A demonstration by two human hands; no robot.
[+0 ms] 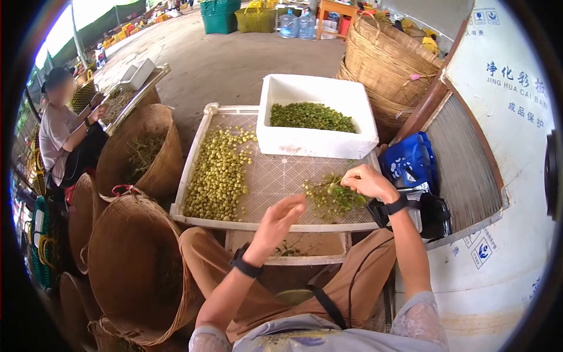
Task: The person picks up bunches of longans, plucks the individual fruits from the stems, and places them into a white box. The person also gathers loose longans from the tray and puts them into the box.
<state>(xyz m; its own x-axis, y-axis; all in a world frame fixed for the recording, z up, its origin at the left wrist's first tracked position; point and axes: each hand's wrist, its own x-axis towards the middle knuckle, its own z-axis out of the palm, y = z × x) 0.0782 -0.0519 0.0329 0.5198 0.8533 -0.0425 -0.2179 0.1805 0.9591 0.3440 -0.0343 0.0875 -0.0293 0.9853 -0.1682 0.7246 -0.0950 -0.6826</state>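
A: State of right hand [368,182]?
B: Fingers are pinched shut on the stem end of a fruit sprig [333,198]. It is held low over the mesh tray [281,176], near the front right corner, probably so that anything dropped is caught by the mesh.
A: And left hand [280,218]?
B: Raised just beside the sprig, fingers loosely curled, half open. Whether a fruit is pinched cannot be told.
A: Counts?
B: One tray. One foam box [316,144] is set on its far end, with green fruit inside, apart from one yellowish loose pile [220,173] at the left. One sprig is held. At least three woven baskets [141,258] are counted at left, and one co-worker [58,129] beyond.
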